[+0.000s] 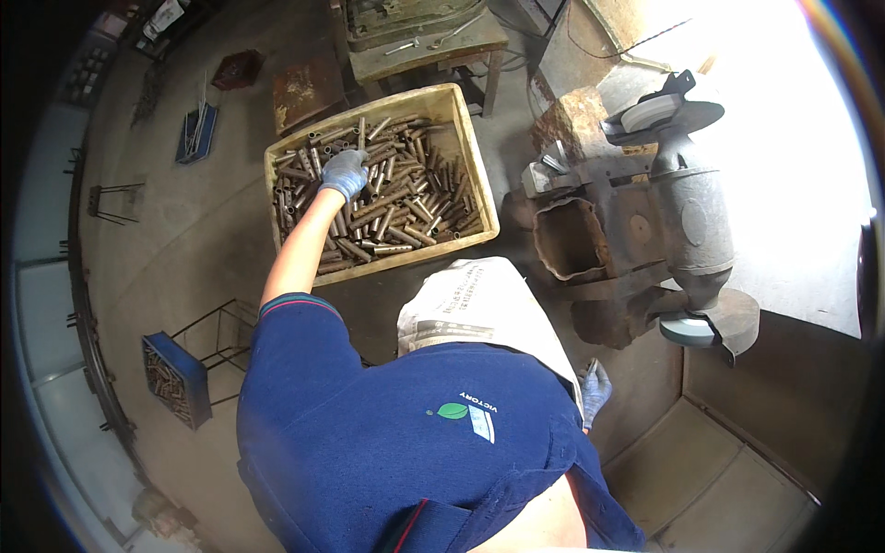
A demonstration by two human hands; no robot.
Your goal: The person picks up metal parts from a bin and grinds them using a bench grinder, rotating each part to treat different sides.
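My left hand (345, 172), in a blue-grey work glove, reaches into a big yellowish plastic bin (383, 261). Its fingers are closed at a short metal tube (361, 135) that stands up from the pile; the grip itself is partly hidden. Around the hand lie many loose brown metal tubes (392, 221), some with holes along their sides. My right hand (595, 392), gloved alike, hangs low beside the pale apron (489, 304). Its fingers are curled together, and what they hold, if anything, is too small to make out.
A bench grinder (693, 221) with two wheels stands at the right on a rusty metal stand (608, 318). Beyond the bin is a worktable (433, 57) with hand tools. Left, a blue box (175, 378) of small parts sits on a frame; another blue box (196, 134) lies farther back.
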